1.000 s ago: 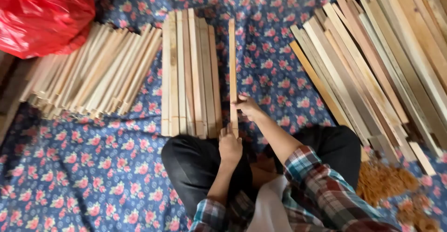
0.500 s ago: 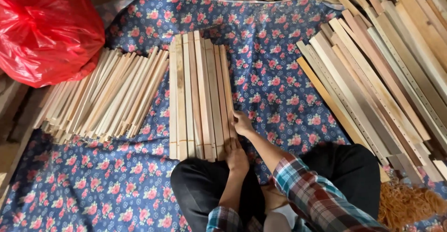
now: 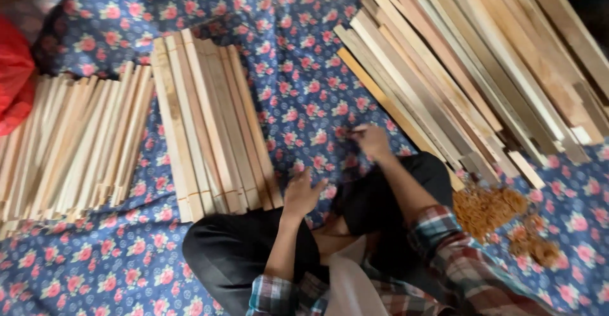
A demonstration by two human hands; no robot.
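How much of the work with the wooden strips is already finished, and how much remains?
Done, it seems: a neat row of short pale wooden strips lies before the person, with a larger bundle of thin short sticks beside it. In hand: nothing; the left hand rests by the row, the right hand reaches over the floral cloth. Left: probably the big pile of long wooden slats.

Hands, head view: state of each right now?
Left hand: open, empty, fingers spread by the near end of the middle stack of wooden slats.
Right hand: loosely curled over the floral cloth; holding anything: cannot tell.
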